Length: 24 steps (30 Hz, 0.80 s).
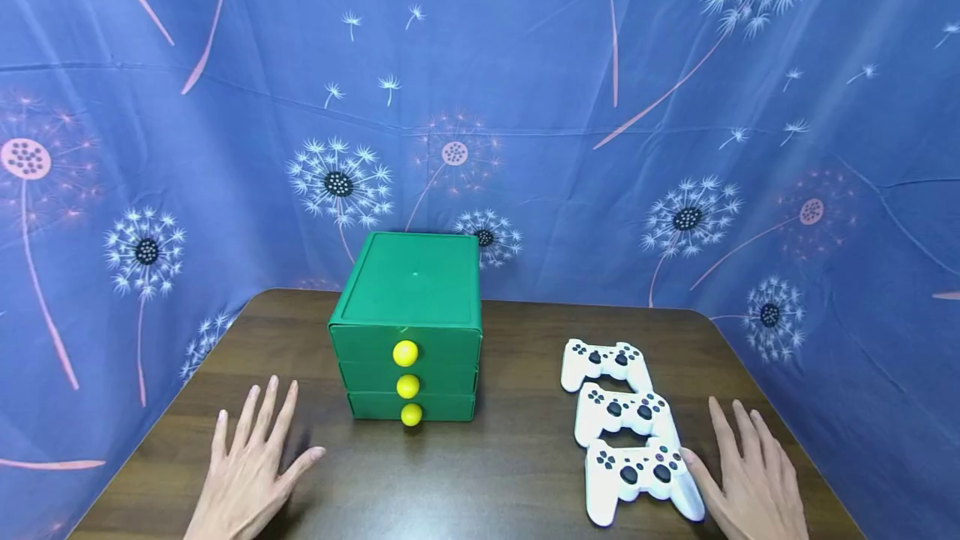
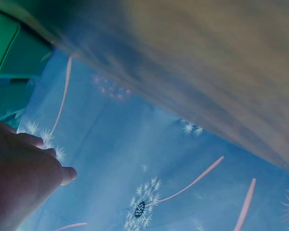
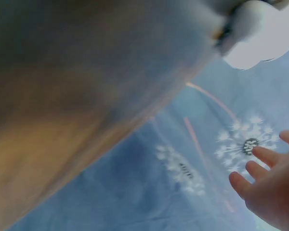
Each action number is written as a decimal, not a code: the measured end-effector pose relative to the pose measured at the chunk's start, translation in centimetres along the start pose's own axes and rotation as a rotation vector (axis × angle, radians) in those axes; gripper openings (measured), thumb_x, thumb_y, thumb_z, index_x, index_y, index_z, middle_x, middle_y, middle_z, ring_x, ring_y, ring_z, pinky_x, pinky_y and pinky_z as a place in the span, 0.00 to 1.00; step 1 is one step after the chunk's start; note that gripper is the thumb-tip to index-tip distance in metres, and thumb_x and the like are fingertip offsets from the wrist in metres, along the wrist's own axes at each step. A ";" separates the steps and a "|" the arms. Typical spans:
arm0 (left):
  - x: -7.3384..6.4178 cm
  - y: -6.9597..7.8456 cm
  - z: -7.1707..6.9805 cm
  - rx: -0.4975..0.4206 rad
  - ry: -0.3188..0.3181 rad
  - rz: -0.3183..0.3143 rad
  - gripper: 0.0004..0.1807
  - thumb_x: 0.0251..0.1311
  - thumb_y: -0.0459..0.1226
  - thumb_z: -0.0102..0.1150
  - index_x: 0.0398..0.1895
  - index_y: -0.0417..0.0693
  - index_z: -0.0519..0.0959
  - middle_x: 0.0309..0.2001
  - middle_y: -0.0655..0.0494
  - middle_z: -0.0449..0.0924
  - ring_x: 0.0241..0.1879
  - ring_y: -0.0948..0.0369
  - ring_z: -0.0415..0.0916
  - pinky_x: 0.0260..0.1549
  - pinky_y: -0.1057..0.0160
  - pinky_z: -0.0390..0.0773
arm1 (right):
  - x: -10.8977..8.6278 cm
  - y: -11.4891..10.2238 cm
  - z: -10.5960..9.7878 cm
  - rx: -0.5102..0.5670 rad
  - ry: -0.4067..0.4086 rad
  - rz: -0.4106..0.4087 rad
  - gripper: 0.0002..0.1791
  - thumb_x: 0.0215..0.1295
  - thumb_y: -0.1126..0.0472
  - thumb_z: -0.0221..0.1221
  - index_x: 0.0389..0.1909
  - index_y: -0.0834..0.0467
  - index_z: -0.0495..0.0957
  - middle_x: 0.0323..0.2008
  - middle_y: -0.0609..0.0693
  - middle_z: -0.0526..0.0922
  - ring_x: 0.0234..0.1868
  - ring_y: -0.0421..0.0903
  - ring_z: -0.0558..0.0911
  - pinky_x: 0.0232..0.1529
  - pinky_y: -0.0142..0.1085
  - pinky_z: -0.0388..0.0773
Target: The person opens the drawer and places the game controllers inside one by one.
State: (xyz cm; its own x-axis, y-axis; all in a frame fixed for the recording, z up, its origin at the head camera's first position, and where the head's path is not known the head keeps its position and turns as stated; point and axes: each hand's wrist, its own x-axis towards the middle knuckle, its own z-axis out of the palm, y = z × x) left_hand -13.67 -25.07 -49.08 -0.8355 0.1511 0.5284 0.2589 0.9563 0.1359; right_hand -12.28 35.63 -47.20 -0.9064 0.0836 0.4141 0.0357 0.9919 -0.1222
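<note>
A green box of three stacked drawers [image 1: 405, 282] with round yellow knobs stands left of centre on the table, its drawers closed. My left hand [image 1: 247, 465] is at the front left with fingers spread, holding nothing; the box is to its right and farther back. Three white game controllers lie in an overlapping column at the right: a back one [image 1: 606, 363], a middle one [image 1: 624, 413] and a front one [image 1: 643, 477]. My right hand [image 1: 753, 473] is just right of them, fingers extended, its thumb tip right at the front controller's edge.
The dark brown wooden table [image 1: 517, 440] has rounded back corners. A blue cloth [image 1: 540, 123] with a dandelion pattern hangs behind it and down both sides. Bare tabletop lies between the box and the controllers.
</note>
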 end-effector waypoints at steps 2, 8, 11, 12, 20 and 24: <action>0.7 0.3 -0.2 -0.030 0.020 0.007 0.49 0.56 0.61 0.56 0.76 0.55 0.47 0.76 0.51 0.39 0.73 0.51 0.34 0.66 0.40 0.31 | 0.3 -1.1 -0.5 0.027 0.050 -0.001 0.47 0.64 0.40 0.55 0.75 0.54 0.44 0.68 0.68 0.51 0.69 0.68 0.44 0.57 0.68 0.46; 3.0 1.3 -1.0 -0.153 0.208 0.087 0.42 0.64 0.61 0.45 0.73 0.46 0.55 0.73 0.47 0.49 0.72 0.48 0.43 0.68 0.45 0.38 | 0.8 -4.9 -1.3 0.188 0.237 -0.088 0.36 0.62 0.47 0.58 0.68 0.58 0.62 0.64 0.64 0.60 0.60 0.68 0.59 0.51 0.62 0.56; 4.1 2.0 -1.2 -0.242 0.323 0.128 0.40 0.66 0.61 0.41 0.71 0.41 0.60 0.70 0.46 0.58 0.70 0.49 0.50 0.68 0.48 0.43 | 0.9 -6.7 -0.9 0.263 0.330 -0.190 0.32 0.63 0.45 0.54 0.63 0.60 0.68 0.61 0.65 0.65 0.56 0.67 0.63 0.49 0.59 0.59; 4.5 2.2 -1.3 -0.278 0.369 0.145 0.39 0.67 0.60 0.42 0.69 0.39 0.62 0.68 0.45 0.62 0.69 0.49 0.53 0.67 0.49 0.46 | 0.9 -7.3 -0.7 0.275 0.352 -0.222 0.32 0.63 0.44 0.52 0.62 0.61 0.70 0.60 0.65 0.66 0.55 0.67 0.64 0.49 0.58 0.60; 7.5 3.1 -1.4 -0.525 0.616 0.197 0.27 0.66 0.48 0.53 0.56 0.33 0.75 0.53 0.41 0.78 0.59 0.53 0.70 0.61 0.63 0.63 | 0.8 -11.1 0.9 0.315 0.376 -0.387 0.31 0.63 0.43 0.48 0.58 0.62 0.73 0.55 0.63 0.72 0.52 0.61 0.70 0.48 0.51 0.64; 8.9 3.0 -1.3 -0.584 0.593 0.177 0.19 0.66 0.38 0.54 0.56 0.36 0.76 0.52 0.44 0.79 0.56 0.55 0.72 0.58 0.68 0.66 | 0.7 -12.0 1.1 0.324 0.373 -0.409 0.30 0.62 0.45 0.51 0.59 0.60 0.73 0.54 0.61 0.72 0.50 0.59 0.71 0.46 0.48 0.64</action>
State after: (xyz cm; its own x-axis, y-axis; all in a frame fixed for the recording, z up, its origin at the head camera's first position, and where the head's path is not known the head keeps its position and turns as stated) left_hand -19.73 -21.20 -42.92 -0.4087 -0.0258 0.9123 0.7066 0.6238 0.3341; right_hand -13.81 23.70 -46.41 -0.6100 -0.2097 0.7642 -0.4642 0.8761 -0.1301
